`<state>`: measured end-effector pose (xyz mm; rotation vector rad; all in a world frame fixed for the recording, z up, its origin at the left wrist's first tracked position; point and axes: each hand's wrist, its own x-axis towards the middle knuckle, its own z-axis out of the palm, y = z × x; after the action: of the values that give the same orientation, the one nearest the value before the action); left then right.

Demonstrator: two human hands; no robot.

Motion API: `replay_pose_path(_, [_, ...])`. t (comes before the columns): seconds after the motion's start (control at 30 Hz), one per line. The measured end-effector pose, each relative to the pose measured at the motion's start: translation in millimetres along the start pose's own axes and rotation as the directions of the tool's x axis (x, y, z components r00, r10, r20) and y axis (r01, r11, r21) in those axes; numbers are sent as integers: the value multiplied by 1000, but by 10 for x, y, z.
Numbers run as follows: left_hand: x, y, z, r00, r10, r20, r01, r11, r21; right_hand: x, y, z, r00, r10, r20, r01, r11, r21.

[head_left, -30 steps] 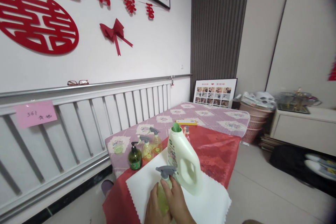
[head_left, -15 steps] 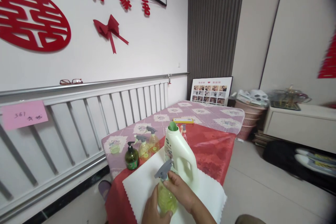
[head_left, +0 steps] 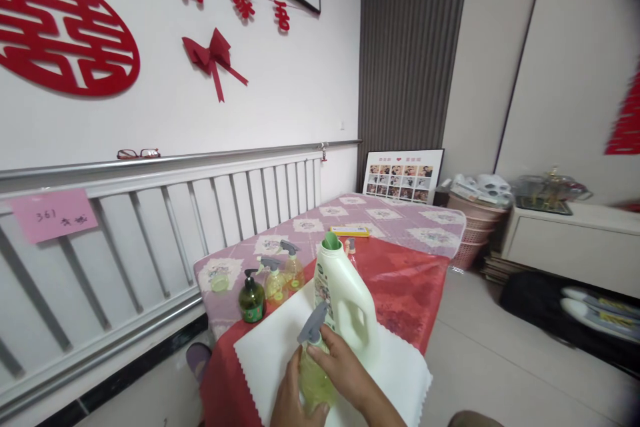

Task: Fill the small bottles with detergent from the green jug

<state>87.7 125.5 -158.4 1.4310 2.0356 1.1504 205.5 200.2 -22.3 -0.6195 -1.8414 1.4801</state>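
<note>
My left hand (head_left: 295, 400) wraps round the lower body of a small spray bottle (head_left: 314, 379) of yellow-green liquid with a grey trigger head (head_left: 313, 325). My right hand (head_left: 343, 367) grips the same bottle at its neck, just under the head. The bottle is held over a white cloth (head_left: 270, 353) on the red table cover. A large white jug (head_left: 345, 307) with an open green spout stands right behind it, beside my right hand.
Two more spray bottles (head_left: 283, 277) and a dark green pump bottle (head_left: 251, 297) stand at the table's left side. A yellow flat box (head_left: 351, 231) lies farther back. A white railing (head_left: 165, 227) runs along the left; baskets (head_left: 475, 227) and a cabinet (head_left: 570, 233) stand at the right.
The spray bottle's grey head has turned from level to tilted. My right hand shifted from the bottle's body to its neck, and the view swung slightly left.
</note>
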Motion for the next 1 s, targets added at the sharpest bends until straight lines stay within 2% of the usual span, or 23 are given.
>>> replay_pose_path(0.1, [8,-32,-2,1000,-21,22,21,1000,-13,42,-80,-116,987,17,157,-28,998,65])
replay_pose_path(0.2, [22,-28,-2,994,-99,43,100,995,-13,72,-52,-139,982,45,184,-61,995,83])
replay_pose_path(0.3, [28,-17,14,990,-138,-6,138,990,-35,75,47,-95,994,48,101,-55,996,70])
replay_pose_path(0.43, [11,-51,86,986,-98,-131,96,995,-23,41,193,8,999,33,-32,-33,999,17])
replay_pose_path(0.57, [-16,-66,155,969,-69,-238,73,997,8,-2,302,141,985,16,-172,-27,998,-64])
replay_pose_path(0.7, [-27,29,110,960,-33,-278,37,999,7,-35,354,250,963,44,-267,-76,991,-111])
replay_pose_path(0.77, [-27,89,45,967,-5,-253,6,1000,3,-36,346,255,957,56,-286,-93,989,-118])
replay_pose_path(0.83, [-27,125,-23,986,2,-166,-4,1000,-11,-23,307,208,963,50,-266,-81,991,-108])
replay_pose_path(0.93, [-38,123,-86,999,-11,-37,10,999,-33,5,199,63,984,39,-172,-50,997,-58])
replay_pose_path(1.0, [-49,98,-93,1000,4,-8,-5,999,-37,14,109,-45,994,42,-101,-45,999,-24])
